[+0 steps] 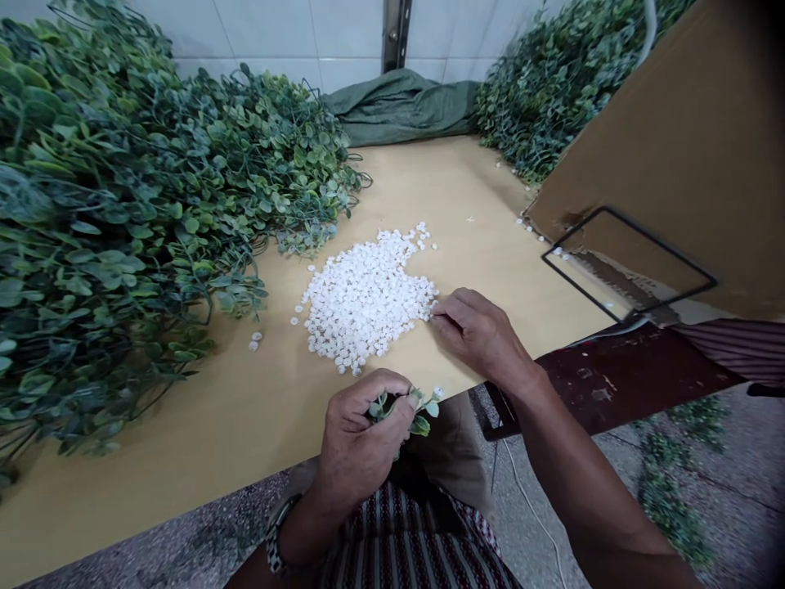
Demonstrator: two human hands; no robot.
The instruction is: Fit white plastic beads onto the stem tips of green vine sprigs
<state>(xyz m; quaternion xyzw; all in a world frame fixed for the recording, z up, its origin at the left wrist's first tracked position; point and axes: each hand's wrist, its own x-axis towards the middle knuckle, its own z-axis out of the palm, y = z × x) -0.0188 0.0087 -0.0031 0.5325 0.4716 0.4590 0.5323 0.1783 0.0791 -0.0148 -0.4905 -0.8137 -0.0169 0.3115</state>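
Observation:
My left hand [368, 429] is closed around a sprig of artificial green leaves [422, 424], held just over the table's front edge. One small white piece [437, 393] sits at the right tip of the sprig. My right hand [482, 331] rests at the right edge of a pile of small white plastic pieces [368, 294], thumb and forefinger pinched together. Whatever lies between those fingertips is hidden. The white pieces are round and button-like, heaped loosely in the middle of the table, with a few strays around them.
Artificial foliage [153, 188] is heaped along the table's left side, with more foliage [564, 90] at the back right. A green cloth [405, 106] lies against the tiled wall. On the right stand a cardboard sheet [687, 164] and a black wire frame [656, 237].

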